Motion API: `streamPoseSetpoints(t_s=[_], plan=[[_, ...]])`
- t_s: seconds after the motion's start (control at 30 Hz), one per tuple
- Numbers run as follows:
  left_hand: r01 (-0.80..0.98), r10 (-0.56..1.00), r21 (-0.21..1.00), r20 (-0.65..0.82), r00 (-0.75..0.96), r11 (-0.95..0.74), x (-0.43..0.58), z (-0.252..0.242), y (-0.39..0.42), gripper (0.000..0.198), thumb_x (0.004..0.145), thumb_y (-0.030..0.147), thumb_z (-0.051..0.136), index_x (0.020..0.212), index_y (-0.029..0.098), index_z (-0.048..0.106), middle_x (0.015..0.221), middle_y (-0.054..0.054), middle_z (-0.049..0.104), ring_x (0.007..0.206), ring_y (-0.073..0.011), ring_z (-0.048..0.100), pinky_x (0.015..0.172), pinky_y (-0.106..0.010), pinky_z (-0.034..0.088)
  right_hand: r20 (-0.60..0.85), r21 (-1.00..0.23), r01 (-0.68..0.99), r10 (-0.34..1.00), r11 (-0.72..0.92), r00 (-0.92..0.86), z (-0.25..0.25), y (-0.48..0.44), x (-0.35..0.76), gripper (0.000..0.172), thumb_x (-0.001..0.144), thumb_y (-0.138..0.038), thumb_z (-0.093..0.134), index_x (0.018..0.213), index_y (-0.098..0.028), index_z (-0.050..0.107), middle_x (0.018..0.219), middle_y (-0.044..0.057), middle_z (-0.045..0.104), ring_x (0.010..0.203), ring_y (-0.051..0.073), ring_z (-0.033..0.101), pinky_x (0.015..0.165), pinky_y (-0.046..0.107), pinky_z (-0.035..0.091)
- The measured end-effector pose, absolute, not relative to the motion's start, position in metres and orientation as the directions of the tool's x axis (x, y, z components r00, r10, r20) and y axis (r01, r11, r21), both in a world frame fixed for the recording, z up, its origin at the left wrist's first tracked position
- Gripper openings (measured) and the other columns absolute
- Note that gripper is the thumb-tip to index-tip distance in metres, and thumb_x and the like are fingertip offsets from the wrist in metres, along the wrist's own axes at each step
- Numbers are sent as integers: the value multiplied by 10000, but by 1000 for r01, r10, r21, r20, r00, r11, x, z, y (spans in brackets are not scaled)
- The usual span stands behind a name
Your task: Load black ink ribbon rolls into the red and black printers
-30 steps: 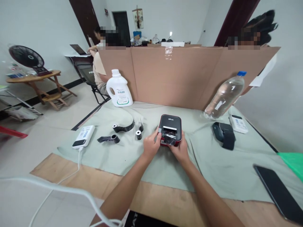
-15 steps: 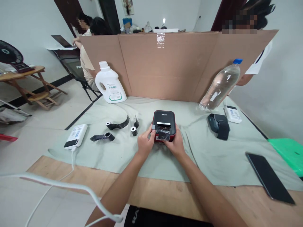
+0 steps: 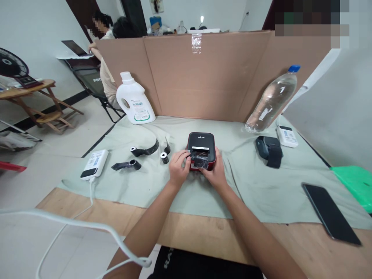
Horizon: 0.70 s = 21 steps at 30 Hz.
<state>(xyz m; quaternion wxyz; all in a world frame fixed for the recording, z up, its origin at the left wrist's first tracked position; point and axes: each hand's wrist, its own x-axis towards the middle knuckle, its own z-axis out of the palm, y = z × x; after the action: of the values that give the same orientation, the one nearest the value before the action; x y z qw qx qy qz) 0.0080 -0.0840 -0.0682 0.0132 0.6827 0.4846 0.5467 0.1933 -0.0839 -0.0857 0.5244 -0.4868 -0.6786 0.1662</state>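
Left hand further over printer, cardboard beyond cloth

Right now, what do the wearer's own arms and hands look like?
Left hand and right hand wear no gloves; no sleeves, watch or bracelet show. Rings: too small to tell. A white cable crosses in front of the left forearm. Below, a black garment bears pale letters.

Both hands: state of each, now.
Left hand: fingers curled at the left edge of the black-and-red device; grip cannot be told.
Right hand: closed on the device's right side.
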Motion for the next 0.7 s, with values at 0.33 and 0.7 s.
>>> streamPoseSetpoints(t_s=[0.33, 0.7], plan=[[635, 630, 509, 775, -45, -581, 5, -73, -81, 352, 1052, 321, 458, 1259, 170, 700, 1162, -131, 747, 1079, -214, 700, 933, -354, 578, 585, -711, 489, 811, 505, 13, -89, -80, 196, 1011, 770, -508, 815, 1585, -228, 287, 1542, 171, 449, 1440, 349, 449, 1196, 556, 390], [591, 634, 528, 773, -35, -610, 6, -69, -79, 336, 1049, 290, 468, 1235, 182, 726, 1054, -102, 751, 922, -182, 696, 843, -327, 566, 532, -731, 520, 846, 441, 30, -93, -78, 197, 1025, 723, -434, 838, 1564, -265, 276, 1590, 162, 361, 1502, 358, 353, 1212, 569, 357]])
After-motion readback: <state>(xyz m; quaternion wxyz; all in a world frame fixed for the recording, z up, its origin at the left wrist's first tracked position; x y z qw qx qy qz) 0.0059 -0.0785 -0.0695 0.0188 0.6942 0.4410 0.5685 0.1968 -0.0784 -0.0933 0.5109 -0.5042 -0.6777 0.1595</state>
